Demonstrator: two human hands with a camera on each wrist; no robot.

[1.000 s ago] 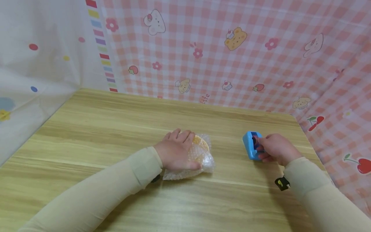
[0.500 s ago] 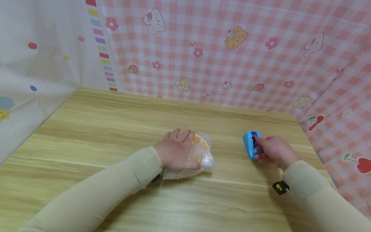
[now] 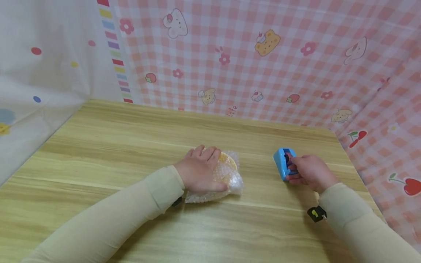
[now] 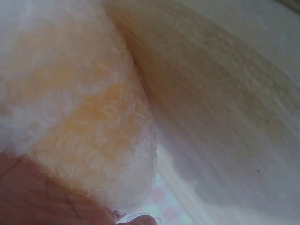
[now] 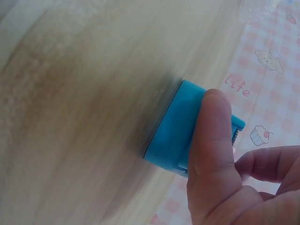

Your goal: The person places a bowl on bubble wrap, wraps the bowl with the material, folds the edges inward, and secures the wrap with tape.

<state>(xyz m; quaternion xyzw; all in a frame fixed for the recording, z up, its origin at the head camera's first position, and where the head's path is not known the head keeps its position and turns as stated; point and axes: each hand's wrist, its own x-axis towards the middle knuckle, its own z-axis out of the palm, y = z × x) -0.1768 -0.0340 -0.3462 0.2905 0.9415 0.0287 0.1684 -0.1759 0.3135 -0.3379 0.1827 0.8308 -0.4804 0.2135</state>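
Observation:
My left hand (image 3: 200, 173) lies with spread, fairly straight fingers on a bubble-wrapped package (image 3: 230, 186) near the middle of the table. Through the clear wrap shows something yellow-orange with a rounded edge; the hand hides part of it. In the left wrist view, the bubble wrap (image 4: 93, 117) fills the left side, above part of the palm. To the right, a small blue tape dispenser (image 3: 280, 164) stands on the table, gripped by my right hand (image 3: 314, 171). The right wrist view has the thumb (image 5: 213, 136) along the dispenser's side (image 5: 176, 124), near its toothed cutter.
The wood-grain table (image 3: 131, 142) extends around both things. Behind it hangs a pink checked cloth (image 3: 210, 54) with cartoon prints, continuing along the right side. A white dotted cloth (image 3: 56, 73) hangs at the left.
The tape dispenser and my right hand have shifted very slightly to the left. My left hand and the package have stayed in place.

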